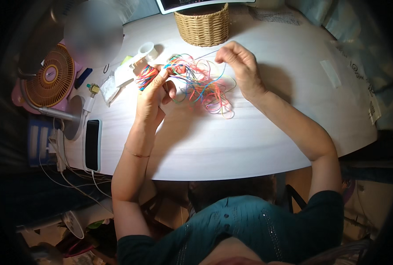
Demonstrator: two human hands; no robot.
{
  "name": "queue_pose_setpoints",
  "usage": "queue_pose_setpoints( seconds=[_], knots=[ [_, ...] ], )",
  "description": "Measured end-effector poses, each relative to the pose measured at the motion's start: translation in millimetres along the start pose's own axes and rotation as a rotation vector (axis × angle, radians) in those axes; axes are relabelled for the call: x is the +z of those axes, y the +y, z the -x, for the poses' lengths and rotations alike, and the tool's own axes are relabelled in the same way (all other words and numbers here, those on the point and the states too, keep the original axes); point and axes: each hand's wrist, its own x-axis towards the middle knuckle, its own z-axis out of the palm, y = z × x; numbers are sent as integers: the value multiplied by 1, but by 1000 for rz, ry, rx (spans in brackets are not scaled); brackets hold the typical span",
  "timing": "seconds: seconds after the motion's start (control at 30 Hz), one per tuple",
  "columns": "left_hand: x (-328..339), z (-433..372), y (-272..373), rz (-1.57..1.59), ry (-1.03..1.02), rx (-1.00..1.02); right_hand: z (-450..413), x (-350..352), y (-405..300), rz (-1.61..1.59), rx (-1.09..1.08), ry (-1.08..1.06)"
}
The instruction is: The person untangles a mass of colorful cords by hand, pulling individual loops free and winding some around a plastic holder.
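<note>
My left hand (pixel 156 84) grips a wound bundle of multicoloured cord (pixel 146 78) between thumb and fingers. From it a loose tangle of thin cords (pixel 213 89), red, blue, green, yellow and purple, spreads to the right over the white table. Higher up on the right, my right hand (pixel 237 59) pinches a thin bluish strand between thumb and forefinger. That strand (pixel 208 53) runs back leftward to the tangle. The exact pinch point is hidden by my fingers.
A wicker basket (pixel 202 26) stands at the back below a screen (pixel 206 4). Leftward are a tape roll (pixel 147 50), a clear plastic bag (pixel 109 89), a pink fan (pixel 49 74), a lamp base (pixel 75 117) and a phone (pixel 93 145) with a cable. The table's front edge (pixel 216 180) curves before me.
</note>
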Motion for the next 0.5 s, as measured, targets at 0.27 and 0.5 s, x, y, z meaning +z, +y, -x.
queue_pose_setpoints(
  seconds=[0.27, 0.5],
  knots=[
    [-14, -9, -2, 70, 80, 13, -3, -13, -9, -316, 330, 129],
    [-12, -10, 3, -226, 205, 141, -8, -11, -13, -177, 227, 231]
  ],
)
